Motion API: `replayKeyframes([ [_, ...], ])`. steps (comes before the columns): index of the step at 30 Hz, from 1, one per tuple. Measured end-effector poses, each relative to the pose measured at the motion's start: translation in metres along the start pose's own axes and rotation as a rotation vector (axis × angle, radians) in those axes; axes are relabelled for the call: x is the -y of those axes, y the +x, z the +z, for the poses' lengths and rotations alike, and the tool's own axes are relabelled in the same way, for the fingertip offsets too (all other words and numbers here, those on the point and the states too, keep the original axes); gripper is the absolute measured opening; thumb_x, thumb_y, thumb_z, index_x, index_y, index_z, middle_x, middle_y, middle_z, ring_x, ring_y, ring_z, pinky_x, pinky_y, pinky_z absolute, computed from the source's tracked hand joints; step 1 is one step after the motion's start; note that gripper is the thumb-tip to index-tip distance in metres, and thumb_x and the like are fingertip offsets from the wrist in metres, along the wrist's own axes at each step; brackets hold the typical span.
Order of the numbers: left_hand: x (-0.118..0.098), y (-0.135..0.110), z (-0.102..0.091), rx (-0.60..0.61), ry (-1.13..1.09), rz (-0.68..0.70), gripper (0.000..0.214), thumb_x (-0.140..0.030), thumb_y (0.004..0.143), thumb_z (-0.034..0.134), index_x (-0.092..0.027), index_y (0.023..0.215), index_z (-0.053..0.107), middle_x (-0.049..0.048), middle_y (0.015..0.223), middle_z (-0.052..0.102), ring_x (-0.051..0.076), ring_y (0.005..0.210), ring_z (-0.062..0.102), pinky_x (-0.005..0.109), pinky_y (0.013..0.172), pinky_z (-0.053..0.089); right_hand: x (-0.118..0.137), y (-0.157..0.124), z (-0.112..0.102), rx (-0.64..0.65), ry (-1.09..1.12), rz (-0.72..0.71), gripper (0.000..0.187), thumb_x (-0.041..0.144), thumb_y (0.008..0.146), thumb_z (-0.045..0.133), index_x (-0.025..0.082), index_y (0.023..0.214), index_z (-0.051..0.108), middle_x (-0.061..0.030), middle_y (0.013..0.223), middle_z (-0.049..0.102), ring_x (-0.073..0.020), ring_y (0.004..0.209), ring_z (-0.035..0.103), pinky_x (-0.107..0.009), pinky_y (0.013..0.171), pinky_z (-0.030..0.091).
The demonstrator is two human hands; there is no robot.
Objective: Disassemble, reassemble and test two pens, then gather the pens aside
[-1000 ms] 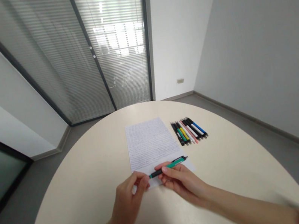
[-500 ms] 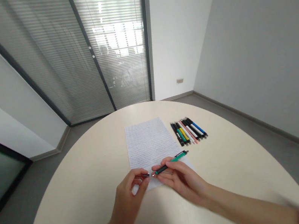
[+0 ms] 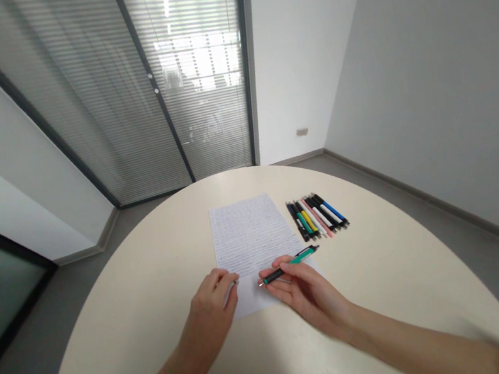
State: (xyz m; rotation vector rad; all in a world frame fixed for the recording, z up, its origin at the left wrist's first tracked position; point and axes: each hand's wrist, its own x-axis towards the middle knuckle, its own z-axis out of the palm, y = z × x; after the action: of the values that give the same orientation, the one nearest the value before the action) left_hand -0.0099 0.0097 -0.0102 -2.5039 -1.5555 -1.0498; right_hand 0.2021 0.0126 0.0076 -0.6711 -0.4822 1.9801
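A green and black pen (image 3: pixel 291 264) is gripped in my right hand (image 3: pixel 308 292), lying across the fingers with its tip pointing left over the near end of a handwritten sheet of paper (image 3: pixel 248 238). My left hand (image 3: pixel 213 311) rests on the sheet's near left corner with fingers curled together; whether they pinch anything is too small to tell. The paper lies flat on the round cream table (image 3: pixel 131 309).
A row of several pens (image 3: pixel 316 217) in mixed colours lies on the table just right of the paper. Beyond the table are a glass door with blinds (image 3: pixel 174 78), white walls and grey floor.
My hands have drawn apart. The left hand left the pen's tip and settled on the paper's corner; the right hand shifted the pen slightly right and away.
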Motion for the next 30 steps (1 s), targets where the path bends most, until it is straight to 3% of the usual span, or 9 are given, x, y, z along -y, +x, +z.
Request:
replayKeyframes([
  [3,-0.002,0.000,0.003,0.010,-0.034,0.013,0.021,-0.015,0.091,0.047,-0.019,0.099,0.066,0.0054,0.091,0.069,0.020,0.084,0.067,0.033,0.078,0.056,0.000,0.000,0.000,0.000,0.002,-0.005,0.019,0.023,0.076,0.075,0.016,0.090,0.063,-0.0113,0.094,0.076,-0.0201,0.092,0.072,-0.035,0.092,0.049],
  [8,0.000,0.000,0.005,-0.018,-0.070,-0.076,0.028,-0.016,0.090,0.047,-0.017,0.116,0.059,0.0033,0.085,0.071,0.017,0.071,0.067,0.028,0.066,0.056,0.000,0.000,-0.001,0.001,0.003,-0.005,0.020,0.023,0.077,0.075,0.015,0.090,0.063,-0.0123,0.095,0.076,-0.0212,0.093,0.072,-0.036,0.093,0.049],
  [13,-0.002,-0.001,-0.001,-0.060,-0.031,-0.047,0.029,-0.019,0.090,0.051,-0.017,0.118,0.056,0.0047,0.087,0.071,0.017,0.070,0.065,0.031,0.069,0.056,0.000,0.000,-0.001,0.004,-0.004,-0.001,0.021,0.023,0.077,0.075,0.015,0.091,0.063,-0.0114,0.096,0.076,-0.0213,0.094,0.072,-0.036,0.094,0.050],
  [21,-0.032,-0.001,-0.016,-0.070,-0.193,0.133,0.008,-0.018,0.093,0.054,-0.020,0.099,0.059,0.0039,0.085,0.068,0.017,0.078,0.065,0.027,0.075,0.054,0.003,-0.001,0.005,0.052,-0.031,0.063,0.020,0.024,0.079,0.077,0.012,0.090,0.065,-0.0113,0.095,0.075,-0.0174,0.088,0.072,-0.029,0.088,0.053],
  [30,-0.032,-0.002,-0.015,-0.093,-0.212,0.128,0.007,-0.013,0.090,0.058,-0.020,0.093,0.060,0.0022,0.081,0.068,0.016,0.076,0.065,0.027,0.073,0.053,0.001,-0.002,0.003,0.112,-0.040,0.098,0.023,0.024,0.080,0.076,0.013,0.095,0.063,-0.0147,0.100,0.075,-0.0184,0.093,0.072,-0.032,0.094,0.050],
])
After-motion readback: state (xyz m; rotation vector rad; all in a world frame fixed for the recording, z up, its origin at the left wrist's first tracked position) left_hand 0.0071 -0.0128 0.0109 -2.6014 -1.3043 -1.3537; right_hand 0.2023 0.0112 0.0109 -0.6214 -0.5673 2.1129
